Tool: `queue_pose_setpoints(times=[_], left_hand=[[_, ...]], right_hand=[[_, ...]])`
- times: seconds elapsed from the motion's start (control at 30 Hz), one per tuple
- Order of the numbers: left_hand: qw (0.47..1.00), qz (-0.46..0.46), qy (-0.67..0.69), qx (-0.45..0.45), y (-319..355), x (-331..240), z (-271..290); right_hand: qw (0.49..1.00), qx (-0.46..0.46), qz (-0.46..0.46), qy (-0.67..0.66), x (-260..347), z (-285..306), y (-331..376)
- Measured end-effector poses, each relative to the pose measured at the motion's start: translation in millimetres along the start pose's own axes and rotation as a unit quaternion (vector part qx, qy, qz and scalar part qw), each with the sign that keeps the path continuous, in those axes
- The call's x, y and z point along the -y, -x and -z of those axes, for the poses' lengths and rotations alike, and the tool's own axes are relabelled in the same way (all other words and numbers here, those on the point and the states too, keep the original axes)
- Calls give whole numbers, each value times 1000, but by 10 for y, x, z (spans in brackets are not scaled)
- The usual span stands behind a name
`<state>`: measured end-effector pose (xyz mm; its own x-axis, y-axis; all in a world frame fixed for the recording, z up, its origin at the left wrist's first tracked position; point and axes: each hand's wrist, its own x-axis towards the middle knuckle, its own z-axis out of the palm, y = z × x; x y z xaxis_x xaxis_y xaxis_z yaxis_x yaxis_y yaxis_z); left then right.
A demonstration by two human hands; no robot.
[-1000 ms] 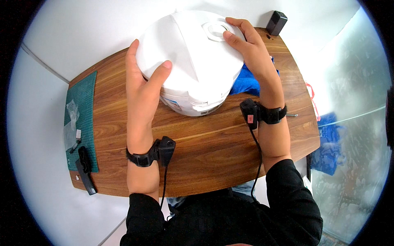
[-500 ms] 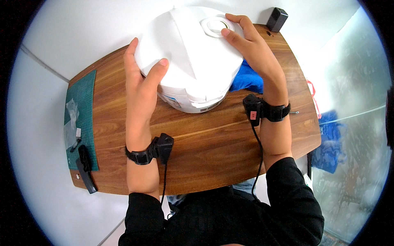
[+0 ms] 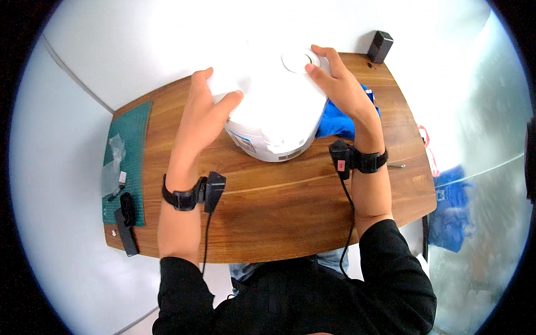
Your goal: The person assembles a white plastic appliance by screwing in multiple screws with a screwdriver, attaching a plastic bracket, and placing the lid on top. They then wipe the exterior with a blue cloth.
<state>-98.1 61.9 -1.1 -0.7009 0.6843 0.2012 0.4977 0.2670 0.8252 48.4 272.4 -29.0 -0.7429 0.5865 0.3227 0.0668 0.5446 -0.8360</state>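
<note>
White rice cooker (image 3: 273, 111) stands near the far edge of the wooden worktop (image 3: 279, 206), held between 2 hands. Left hand (image 3: 204, 111) presses its left flank, fingers spread over the lid; right hand (image 3: 338, 84) rests on top, fingertips together at the round lid cap (image 3: 296, 58). White wall behind, glass pane on the right. Blue cloth (image 3: 340, 120) lies just beside the cooker under the right wrist. Green cutting mat (image 3: 131, 151) covers the left edge; a black box (image 3: 380, 46) sits at the far right corner.
</note>
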Motion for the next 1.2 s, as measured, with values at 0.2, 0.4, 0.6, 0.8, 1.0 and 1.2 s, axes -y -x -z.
queue_pose_setpoints(times=[0.2, 0.4, 0.6, 0.8, 1.0, 1.2], left_hand=[[941, -132, -303, 71, -392, -8, 95], [903, -118, -400, 105, -488, -200, -57], [894, -130, -415, 110, -531, -130, -63], [882, -153, -436, 91, -571, 51, -74], [899, -150, -405, 68, -474, 29, -145], [919, -194, -341, -33, -426, 116, -56]], right_hand=[[997, -22, 62, 30, -65, -80, -45], [996, -7, 49, 77, -22, 12, -77], [990, -17, 52, 127, 48, 23, -65], [985, -23, 84, 146, 1, 4, -99], [993, -10, 21, 116, 15, 14, -35], [999, 5, -32, 24, 23, -95, -58]])
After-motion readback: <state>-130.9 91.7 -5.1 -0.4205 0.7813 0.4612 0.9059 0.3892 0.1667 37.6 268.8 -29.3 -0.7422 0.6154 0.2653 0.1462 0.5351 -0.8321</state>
